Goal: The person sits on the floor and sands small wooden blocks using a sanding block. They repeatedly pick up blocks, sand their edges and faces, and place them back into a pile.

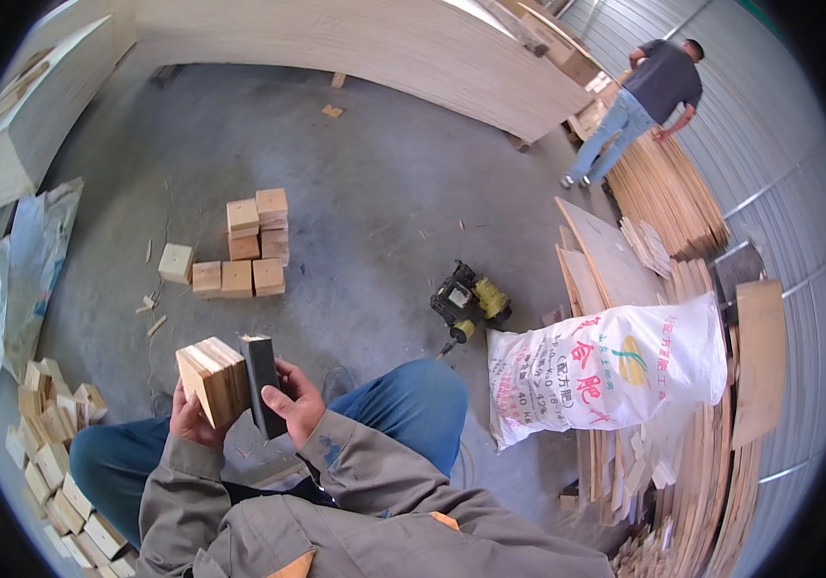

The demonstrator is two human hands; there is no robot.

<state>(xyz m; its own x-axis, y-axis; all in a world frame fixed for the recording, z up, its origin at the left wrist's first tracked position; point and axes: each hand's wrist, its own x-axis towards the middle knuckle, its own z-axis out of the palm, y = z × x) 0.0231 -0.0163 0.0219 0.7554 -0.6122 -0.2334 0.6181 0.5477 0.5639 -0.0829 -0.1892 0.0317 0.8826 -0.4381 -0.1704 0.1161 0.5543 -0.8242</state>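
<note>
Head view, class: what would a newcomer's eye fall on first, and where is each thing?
Probably the large white sack with red and green print, lying at the right. Next, low and left of centre, come the layered wooden block in the left hand and the dark bar in the right hand. Beyond them, small wooden blocks stand grouped on the grey floor, left of a yellow-and-black tool.

I am observing: wood block (214,380), tan with brown stripes; bar (261,385), black; trousers (418,409), blue; sack (609,368), white, red-printed.
</note>
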